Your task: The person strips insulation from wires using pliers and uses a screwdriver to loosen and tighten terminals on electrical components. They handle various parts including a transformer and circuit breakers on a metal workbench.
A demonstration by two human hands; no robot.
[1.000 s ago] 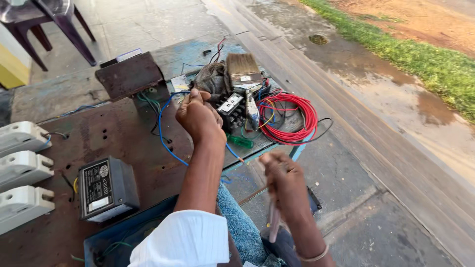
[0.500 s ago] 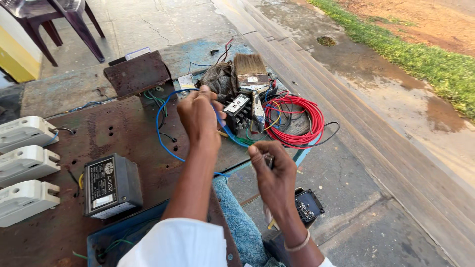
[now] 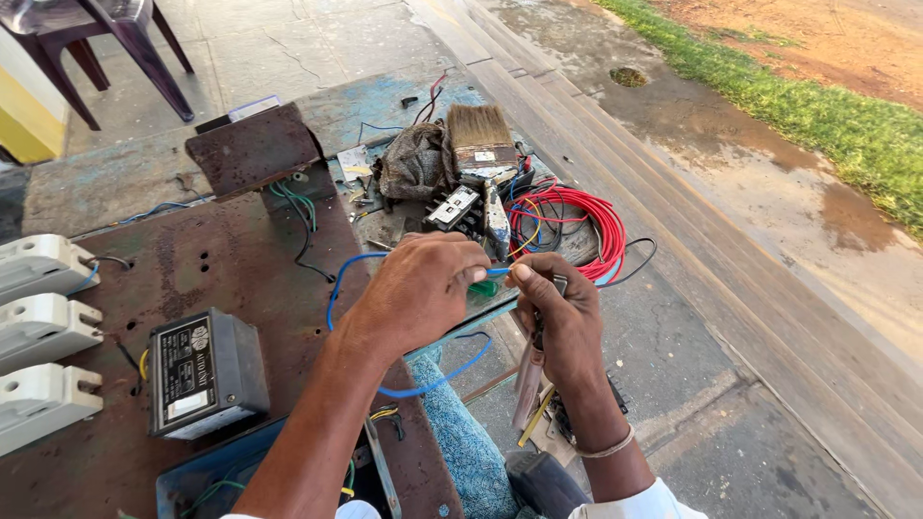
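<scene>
My left hand [image 3: 420, 291] pinches a thin blue wire [image 3: 336, 281] that loops up over the rusty metal board [image 3: 221, 259] and hangs down below my wrist. My right hand [image 3: 560, 312] meets it at the fingertips, gripping the same blue wire's end, with a dark tool handle tucked in its palm. Both hands hover just in front of a black electrical switch part [image 3: 456, 210] and a coil of red wire [image 3: 577, 226].
A paintbrush [image 3: 483, 142] and a grey rag [image 3: 415, 161] lie behind the hands. A grey metal box [image 3: 204, 370] sits at lower left, beside three white breakers [image 3: 40, 336]. A dark chair [image 3: 96, 43] stands far left. Concrete steps and grass run along the right.
My right hand rose from beside my knee to meet my left hand at the blue wire. My left hand drew back from the parts pile toward me.
</scene>
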